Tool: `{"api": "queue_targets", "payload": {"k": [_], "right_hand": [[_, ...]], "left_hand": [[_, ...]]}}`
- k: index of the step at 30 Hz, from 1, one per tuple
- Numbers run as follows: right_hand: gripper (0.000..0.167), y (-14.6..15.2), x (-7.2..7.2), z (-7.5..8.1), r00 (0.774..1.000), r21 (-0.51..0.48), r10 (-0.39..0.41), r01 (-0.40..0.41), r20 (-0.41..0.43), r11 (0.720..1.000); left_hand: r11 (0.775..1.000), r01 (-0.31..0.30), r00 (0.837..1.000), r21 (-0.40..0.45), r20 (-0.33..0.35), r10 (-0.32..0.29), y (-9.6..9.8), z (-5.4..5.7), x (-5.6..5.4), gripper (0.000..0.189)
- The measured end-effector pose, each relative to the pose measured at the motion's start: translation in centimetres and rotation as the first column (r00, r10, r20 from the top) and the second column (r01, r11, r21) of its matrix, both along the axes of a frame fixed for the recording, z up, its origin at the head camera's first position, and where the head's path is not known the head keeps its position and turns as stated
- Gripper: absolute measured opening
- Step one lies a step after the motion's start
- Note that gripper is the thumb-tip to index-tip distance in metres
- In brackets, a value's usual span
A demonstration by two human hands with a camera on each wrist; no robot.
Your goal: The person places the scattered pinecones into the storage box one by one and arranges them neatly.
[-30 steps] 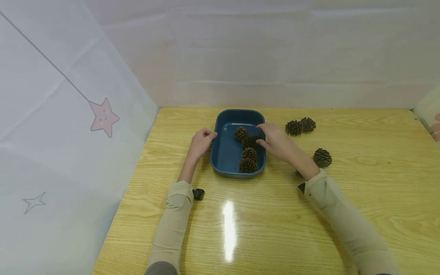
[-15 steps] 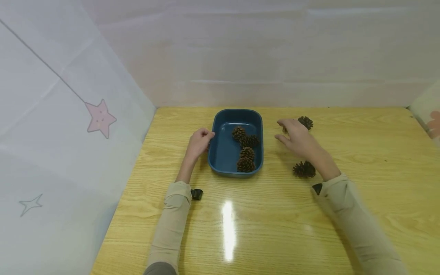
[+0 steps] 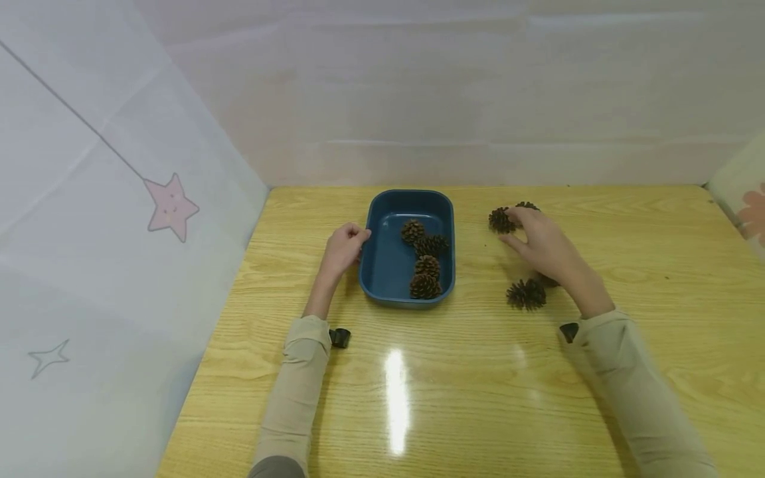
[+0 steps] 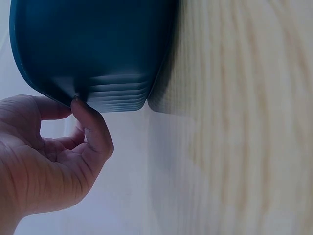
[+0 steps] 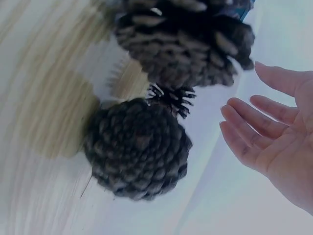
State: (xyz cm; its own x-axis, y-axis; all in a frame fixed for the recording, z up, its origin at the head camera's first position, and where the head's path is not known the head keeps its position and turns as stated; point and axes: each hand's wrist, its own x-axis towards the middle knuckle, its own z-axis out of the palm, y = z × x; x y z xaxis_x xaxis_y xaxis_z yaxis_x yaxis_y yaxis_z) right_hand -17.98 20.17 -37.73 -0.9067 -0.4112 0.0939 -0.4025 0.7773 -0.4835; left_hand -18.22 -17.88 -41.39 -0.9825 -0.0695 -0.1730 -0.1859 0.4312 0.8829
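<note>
A deep blue rectangular tub (image 3: pixel 385 262) stands on the wooden table, with several pine cones (image 3: pixel 425 287) along its right side. My left hand (image 3: pixel 343 248) pinches the tub's left rim between thumb and fingers; the left wrist view shows this grip on the tub wall (image 4: pixel 93 44) closely. Over the back right, my right hand (image 3: pixel 548 247) has its thumb and fingers apart around the near side of a dark pine cone (image 3: pixel 501 220). Another pine cone (image 3: pixel 527 206) is partly hidden behind that hand. In the right wrist view the right hand (image 5: pixel 281 129) holds nothing.
Nearer to me, below the right hand, lies a pine cone (image 3: pixel 526 294) with another partly covered by the wrist. A white sheeted wall (image 3: pixel 418 99) rises behind the table (image 3: pixel 466 398), and another sheet stands at the left.
My right hand has left the tub and moved right to the back pair of pine cones. The left hand keeps its hold on the tub rim.
</note>
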Motion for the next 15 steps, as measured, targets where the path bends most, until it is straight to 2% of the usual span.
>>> {"api": "queue_targets", "payload": {"k": [15], "right_hand": [[0.054, 2.5, 1.1, -0.1, 0.998, -0.010, -0.050, 0.051, 0.034, 0.999]], "left_hand": [[1.000, -0.012, 1.000, -0.004, 0.000, 0.012, 0.1, 0.0, 0.0, 0.033]]}}
